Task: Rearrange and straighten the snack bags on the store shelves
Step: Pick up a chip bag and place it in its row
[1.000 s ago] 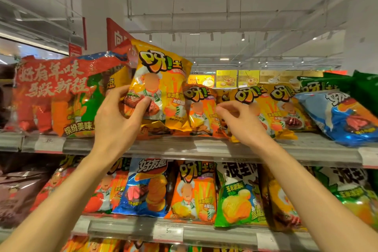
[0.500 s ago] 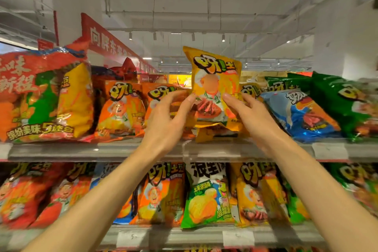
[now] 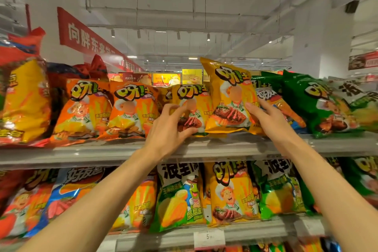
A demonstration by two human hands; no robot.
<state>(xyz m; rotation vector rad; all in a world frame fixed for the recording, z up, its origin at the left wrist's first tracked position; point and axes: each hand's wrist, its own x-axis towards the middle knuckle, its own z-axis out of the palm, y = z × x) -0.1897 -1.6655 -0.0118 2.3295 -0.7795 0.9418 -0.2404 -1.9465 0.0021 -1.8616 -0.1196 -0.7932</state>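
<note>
A tall yellow snack bag [image 3: 231,96] stands upright on the top shelf [image 3: 81,155], right of centre. My right hand [image 3: 268,122] pinches its right edge, thumb on the front and fingers behind. Just to its left stands a shorter yellow bag [image 3: 194,98] of the same brand. My left hand [image 3: 167,129] curls round that bag's lower left part, fingers above and thumb below. Two orange bags [image 3: 81,108] [image 3: 133,110] stand in a row further left.
A blue bag [image 3: 286,108] and a green bag [image 3: 319,104] lean right of the tall yellow one. A big red and yellow multipack [image 3: 22,98] fills the far left. The lower shelf [image 3: 255,233] holds several upright bags, with a price tag [image 3: 208,237] on its edge.
The tall yellow bag went from both hands at the centre to the right, beside the blue bag. My left hand let go of it and took the neighbouring yellow bag.
</note>
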